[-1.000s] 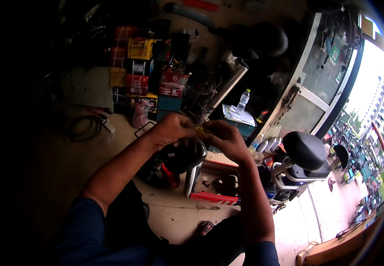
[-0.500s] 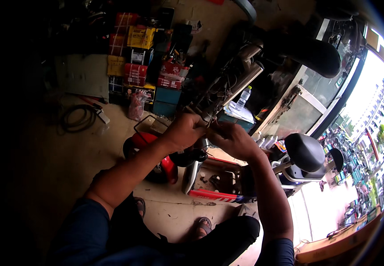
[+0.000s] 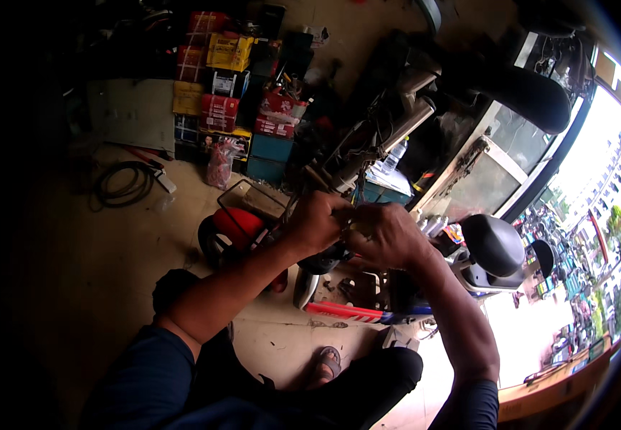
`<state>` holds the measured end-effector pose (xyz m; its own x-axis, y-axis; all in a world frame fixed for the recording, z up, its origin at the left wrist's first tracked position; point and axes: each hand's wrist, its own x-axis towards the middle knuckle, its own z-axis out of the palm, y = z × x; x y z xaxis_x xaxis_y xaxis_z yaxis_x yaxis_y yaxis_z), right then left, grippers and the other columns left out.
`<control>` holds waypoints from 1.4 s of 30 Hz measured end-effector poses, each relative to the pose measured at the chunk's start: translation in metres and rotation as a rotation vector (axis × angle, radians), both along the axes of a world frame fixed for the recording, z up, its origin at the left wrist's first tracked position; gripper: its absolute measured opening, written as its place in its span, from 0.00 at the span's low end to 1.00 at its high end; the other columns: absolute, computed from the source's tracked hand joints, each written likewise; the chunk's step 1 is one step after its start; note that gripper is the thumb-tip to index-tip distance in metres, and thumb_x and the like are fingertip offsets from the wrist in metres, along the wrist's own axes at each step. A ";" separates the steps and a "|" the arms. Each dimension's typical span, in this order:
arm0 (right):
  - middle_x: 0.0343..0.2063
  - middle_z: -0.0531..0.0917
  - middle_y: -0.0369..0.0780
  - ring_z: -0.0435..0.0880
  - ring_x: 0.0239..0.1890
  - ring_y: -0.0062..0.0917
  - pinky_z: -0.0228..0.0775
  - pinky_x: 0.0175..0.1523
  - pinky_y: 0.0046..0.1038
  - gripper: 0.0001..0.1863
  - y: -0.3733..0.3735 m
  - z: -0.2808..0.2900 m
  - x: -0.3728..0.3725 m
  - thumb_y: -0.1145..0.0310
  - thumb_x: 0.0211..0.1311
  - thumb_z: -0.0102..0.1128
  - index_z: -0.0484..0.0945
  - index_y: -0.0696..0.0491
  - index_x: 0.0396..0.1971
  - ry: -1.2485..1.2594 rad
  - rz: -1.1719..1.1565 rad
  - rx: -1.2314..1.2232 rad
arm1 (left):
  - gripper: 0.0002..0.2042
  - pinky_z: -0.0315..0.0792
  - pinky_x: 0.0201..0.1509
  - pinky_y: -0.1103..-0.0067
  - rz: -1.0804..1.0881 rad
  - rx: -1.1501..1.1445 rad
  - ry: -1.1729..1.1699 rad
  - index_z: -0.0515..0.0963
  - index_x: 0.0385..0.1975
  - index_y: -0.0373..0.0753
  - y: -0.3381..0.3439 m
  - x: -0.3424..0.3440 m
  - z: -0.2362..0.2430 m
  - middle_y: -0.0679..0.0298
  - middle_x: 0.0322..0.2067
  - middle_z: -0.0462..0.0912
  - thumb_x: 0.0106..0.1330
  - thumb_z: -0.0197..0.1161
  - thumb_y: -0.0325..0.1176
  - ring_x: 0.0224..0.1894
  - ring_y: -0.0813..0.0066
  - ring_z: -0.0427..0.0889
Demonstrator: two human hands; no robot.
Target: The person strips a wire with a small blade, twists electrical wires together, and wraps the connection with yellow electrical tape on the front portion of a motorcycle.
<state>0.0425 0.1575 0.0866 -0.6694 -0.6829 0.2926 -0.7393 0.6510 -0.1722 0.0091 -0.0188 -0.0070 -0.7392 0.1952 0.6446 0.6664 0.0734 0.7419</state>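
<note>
A partly stripped scooter stands before me, its bare metal tube (image 3: pixel 409 123) slanting up to the right with loose wires along it. Just below the tube, my left hand (image 3: pixel 319 222) is closed, its fingertips pinching thin wires. Pressed close to it, my right hand (image 3: pixel 386 233) is also closed on the wires, knuckles upward. The fingers hide most of what they grip. Beneath the hands lies the scooter's footboard (image 3: pixel 343 309), with a red and white edge and small dark parts in it. A red fender (image 3: pixel 235 228) over a wheel is at the left.
Stacked boxes (image 3: pixel 219 111) and a plastic bag (image 3: pixel 221 163) stand at the far left, near a coiled black cable (image 3: pixel 122 185) on the floor. A water bottle (image 3: pixel 396 154) stands behind the tube. A black seat (image 3: pixel 493 246) is at the right, by the bright doorway.
Both hands have moved slightly down and right, away from the tube, and come closer together. My right hand has turned, showing more of its knuckles. The view has shifted a little.
</note>
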 end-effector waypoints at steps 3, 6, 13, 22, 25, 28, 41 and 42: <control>0.32 0.85 0.51 0.86 0.34 0.44 0.78 0.40 0.39 0.16 -0.008 0.012 0.031 0.61 0.56 0.60 0.84 0.59 0.33 -0.183 0.007 0.145 | 0.07 0.70 0.23 0.79 0.070 0.045 -0.029 0.86 0.33 0.32 0.003 -0.009 -0.008 0.64 0.22 0.84 0.69 0.65 0.29 0.21 0.84 0.79; 0.34 0.85 0.52 0.86 0.37 0.45 0.79 0.45 0.37 0.17 -0.030 0.008 0.068 0.60 0.56 0.63 0.84 0.60 0.37 -0.481 0.372 -0.110 | 0.08 0.70 0.21 0.83 0.124 0.133 -0.226 0.86 0.35 0.31 -0.003 -0.030 -0.013 0.63 0.24 0.85 0.71 0.65 0.29 0.18 0.83 0.79; 0.40 0.88 0.42 0.87 0.44 0.23 0.79 0.50 0.26 0.19 0.047 -0.030 0.035 0.62 0.72 0.62 0.82 0.64 0.49 -0.582 -0.254 -0.494 | 0.07 0.72 0.22 0.86 -0.276 0.282 -0.560 0.85 0.40 0.31 -0.028 0.016 0.026 0.60 0.31 0.89 0.70 0.67 0.29 0.25 0.80 0.85; 0.50 0.85 0.51 0.86 0.49 0.42 0.78 0.55 0.38 0.25 0.140 -0.258 -0.069 0.60 0.60 0.65 0.81 0.52 0.57 -0.441 -0.251 0.221 | 0.10 0.72 0.25 0.86 -0.354 0.349 -0.604 0.84 0.45 0.34 -0.020 0.002 0.008 0.59 0.37 0.89 0.72 0.64 0.33 0.25 0.80 0.84; 0.50 0.85 0.53 0.84 0.53 0.47 0.77 0.57 0.43 0.31 0.118 -0.270 -0.077 0.55 0.59 0.66 0.77 0.47 0.62 -0.555 -0.370 0.342 | 0.13 0.72 0.25 0.86 -0.351 0.344 -0.585 0.83 0.49 0.33 -0.024 -0.001 0.003 0.58 0.38 0.89 0.75 0.62 0.35 0.25 0.80 0.84; 0.48 0.85 0.53 0.85 0.52 0.47 0.77 0.57 0.43 0.31 0.118 -0.299 -0.073 0.53 0.60 0.66 0.77 0.50 0.62 -0.493 -0.405 0.195 | 0.13 0.71 0.24 0.87 -0.331 0.326 -0.572 0.83 0.51 0.34 -0.019 0.004 0.008 0.58 0.38 0.89 0.75 0.62 0.35 0.24 0.80 0.84; 0.42 0.86 0.41 0.85 0.44 0.20 0.78 0.49 0.23 0.13 0.082 -0.166 -0.045 0.79 0.72 0.53 0.79 0.63 0.53 -0.426 -0.396 -1.119 | 0.09 0.67 0.22 0.90 -0.338 0.370 -0.491 0.78 0.48 0.37 -0.015 0.007 0.006 0.60 0.39 0.89 0.74 0.62 0.31 0.21 0.86 0.79; 0.45 0.85 0.41 0.85 0.46 0.22 0.78 0.50 0.25 0.14 0.075 -0.152 -0.038 0.78 0.71 0.54 0.78 0.62 0.54 -0.341 -0.327 -1.120 | 0.08 0.66 0.21 0.90 -0.343 0.370 -0.479 0.78 0.48 0.37 -0.016 0.007 0.006 0.60 0.39 0.89 0.73 0.63 0.30 0.20 0.86 0.79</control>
